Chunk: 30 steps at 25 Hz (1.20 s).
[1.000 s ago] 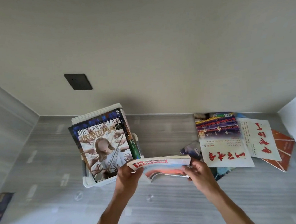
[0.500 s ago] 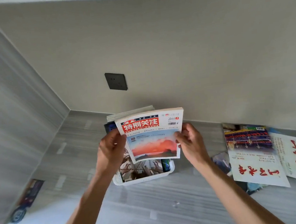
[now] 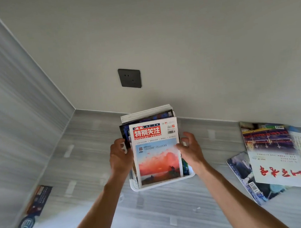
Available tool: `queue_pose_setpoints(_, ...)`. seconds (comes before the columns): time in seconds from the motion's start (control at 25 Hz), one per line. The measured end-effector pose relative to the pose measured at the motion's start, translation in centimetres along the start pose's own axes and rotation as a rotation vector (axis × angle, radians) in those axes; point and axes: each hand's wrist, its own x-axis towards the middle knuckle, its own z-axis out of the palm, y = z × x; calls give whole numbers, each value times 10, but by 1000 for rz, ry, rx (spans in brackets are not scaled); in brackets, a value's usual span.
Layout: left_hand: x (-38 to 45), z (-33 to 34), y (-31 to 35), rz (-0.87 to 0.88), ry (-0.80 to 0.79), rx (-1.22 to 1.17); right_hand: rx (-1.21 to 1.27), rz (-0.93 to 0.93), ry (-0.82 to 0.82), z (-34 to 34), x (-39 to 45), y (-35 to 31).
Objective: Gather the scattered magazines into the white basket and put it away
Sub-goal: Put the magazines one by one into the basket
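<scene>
Indoors: white basket (image 3: pixel 163 184) on grey floor (image 3: pixel 155 214), below wall socket (image 3: pixel 129 78).

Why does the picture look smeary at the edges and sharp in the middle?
In the head view, the red-titled sunset-cover magazine in the white plastic basket is crisp; the scattered floor magazines with red writing at right and the dark magazine at left are streaked by motion blur, and the wide lens bends the wall lines.

A home room corner: grey wood-look floor (image 3: pixel 155 214), plain wall with dark socket (image 3: pixel 129 78).
</scene>
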Motion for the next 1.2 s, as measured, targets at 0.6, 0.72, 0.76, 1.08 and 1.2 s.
queue_pose_setpoints(0.6, -171, 186, 59, 389, -624, 146, -623, 225, 170, -239, -64, 163)
queue_pose_setpoints(0.72, -194, 223, 67, 378, -659, 172, -811, 124, 187, -285, -47, 180)
queue_pose_setpoints(0.76, -200, 233, 68, 371, -675, 179, -825, 79, 206, -298, -39, 185)
queue_pose_setpoints(1.08, -224, 274, 63, 333, -684, 262, -1103, 40, -28, -286, -40, 228)
queue_pose_setpoints(1.2, -232, 278, 62, 341, -709, 315, -1039, -121, -104, -236, -86, 228)
